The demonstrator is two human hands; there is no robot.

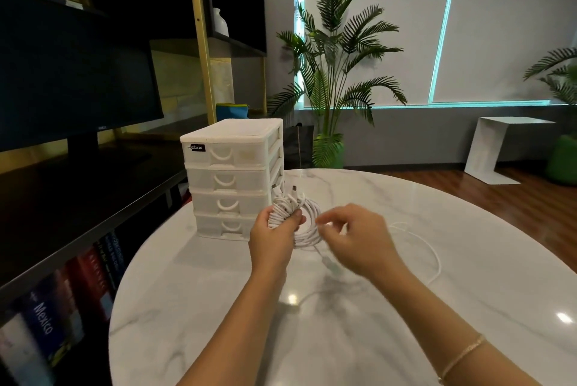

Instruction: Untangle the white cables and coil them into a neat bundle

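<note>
Most of the cable (307, 223) sits coiled in your left hand (274, 237), fingers curled around it; your right hand (352, 237) pinches a strand. Loosen the left, and loops could spill beside the drawers (231, 179).

A black label (198, 147) on the top drawer of the white drawer unit (232, 179) reads "abox". A book spine (43, 318), near left, reads "Mexico".

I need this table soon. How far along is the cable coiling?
Mostly done: the left hand grips a coil of white cable with many loops already wound, held above the marble table. In hand: the right hand pinches the strand at the coil. Left: a loose tail of cable still curves across the table, waiting to be wound in.
</note>
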